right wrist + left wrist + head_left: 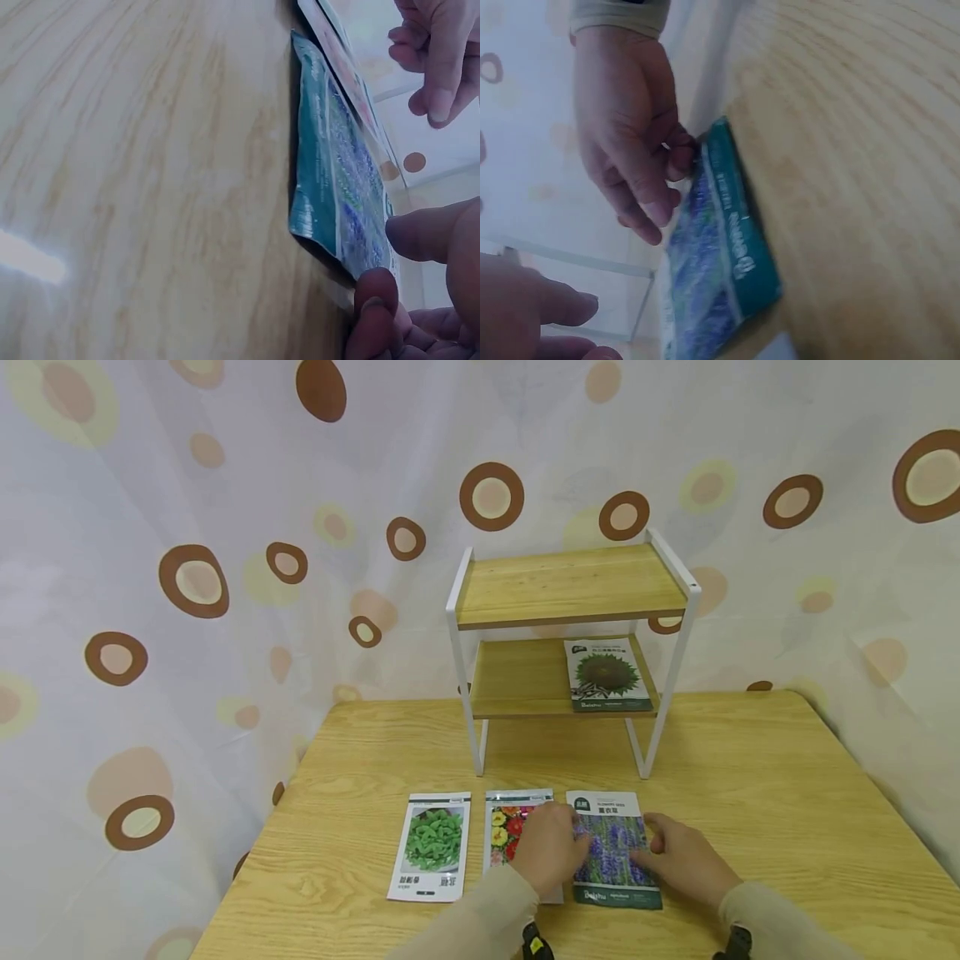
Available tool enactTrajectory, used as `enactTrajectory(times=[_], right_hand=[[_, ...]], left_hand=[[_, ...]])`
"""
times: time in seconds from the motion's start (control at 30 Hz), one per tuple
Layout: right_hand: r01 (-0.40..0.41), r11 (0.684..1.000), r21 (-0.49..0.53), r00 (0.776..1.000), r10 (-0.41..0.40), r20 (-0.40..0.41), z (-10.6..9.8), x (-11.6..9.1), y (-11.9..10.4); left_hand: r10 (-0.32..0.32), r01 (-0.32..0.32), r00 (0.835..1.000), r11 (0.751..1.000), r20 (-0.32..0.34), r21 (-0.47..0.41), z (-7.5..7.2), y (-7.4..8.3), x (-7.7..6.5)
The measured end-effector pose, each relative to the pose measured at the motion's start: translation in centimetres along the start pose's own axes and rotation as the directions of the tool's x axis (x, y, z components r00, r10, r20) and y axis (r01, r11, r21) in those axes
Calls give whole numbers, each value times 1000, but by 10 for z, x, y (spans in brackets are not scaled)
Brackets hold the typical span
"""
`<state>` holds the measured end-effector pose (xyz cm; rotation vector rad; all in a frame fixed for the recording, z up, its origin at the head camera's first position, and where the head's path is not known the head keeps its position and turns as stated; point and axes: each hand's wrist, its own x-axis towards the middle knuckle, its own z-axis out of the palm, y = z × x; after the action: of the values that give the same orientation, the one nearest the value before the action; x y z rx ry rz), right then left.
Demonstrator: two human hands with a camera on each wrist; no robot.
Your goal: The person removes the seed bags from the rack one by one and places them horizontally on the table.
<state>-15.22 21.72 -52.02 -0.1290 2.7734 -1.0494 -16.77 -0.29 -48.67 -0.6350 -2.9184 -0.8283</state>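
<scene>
In the head view a lavender seed packet point(611, 852) lies flat on the table, its picture face up. My right hand point(686, 860) is at its right edge; in the right wrist view the thumb point(420, 231) is over the face and a fingertip point(376, 291) meets the edge, with a gap between them. My left hand point(551, 852) is over the right part of a red and yellow flower seed packet point(510, 835), thumb toward the lavender packet's left edge. Nothing shows in the left hand, which partly covers the flower packet.
A green-leaf seed packet point(433, 843) lies left of the flower packet, its print upside down. Behind them stands a two-tier wooden shelf point(570, 585) with white legs. A sunflower seed packet point(607, 675) rests on the lower tier's right side. A patterned curtain point(300, 485) hangs behind the table point(772, 793).
</scene>
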Motion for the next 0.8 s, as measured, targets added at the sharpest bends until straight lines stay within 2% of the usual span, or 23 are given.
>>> enactTrajectory(times=[0.17,0.23,0.3,0.4,0.6,0.8], right_hand=[[17,1000,22,1000,-17,-9,-9,-1,-7],[37,999,33,999,-37,-23,-15,0,-14],[60,997,38,997,-59,-42,-21,1,-20],[111,994,3,990,-111,-85,-30,4,-29],[214,965,-154,949,-243,-202,-42,10,-45],[272,937,-221,908,-326,-263,-53,14,-62]], left_hand=[[5,-5,1000,1000,-19,29,-21,7,2],[-4,4,1000,1000,-15,13,-31,9,4],[-20,20,1000,999,-5,-38,-40,11,6],[-19,18,1000,997,-21,-73,-54,12,11],[-1,1,997,1000,-82,5,-79,11,24],[60,-45,990,991,-125,122,-100,16,36]])
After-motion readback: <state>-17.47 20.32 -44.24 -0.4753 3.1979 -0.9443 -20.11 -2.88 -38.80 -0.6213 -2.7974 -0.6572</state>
